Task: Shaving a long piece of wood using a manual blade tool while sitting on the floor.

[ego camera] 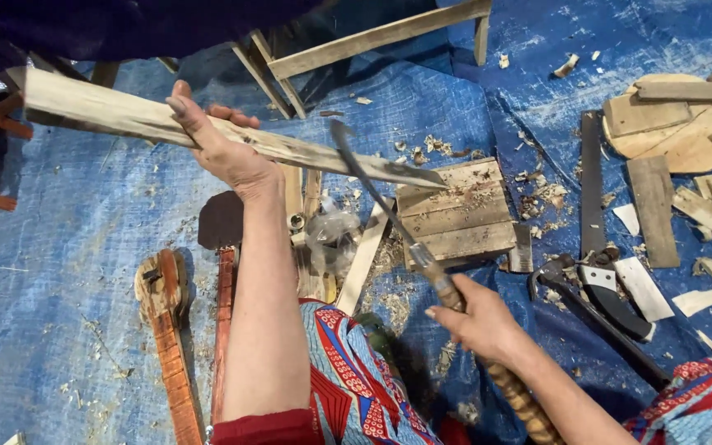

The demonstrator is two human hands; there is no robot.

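My left hand grips a long pale wooden plank, held nearly level with its tapered end resting on a small slatted wooden block. My right hand is closed around the wooden handle of a curved-blade knife. The dark blade lies against the plank's lower edge close to its pointed tip. Wood shavings lie around the block.
A blue tarp covers the floor. A hand saw and a hammer lie to the right beside a round wooden board and several cut wood pieces. Carved wooden parts lie at left. A wooden frame stands behind.
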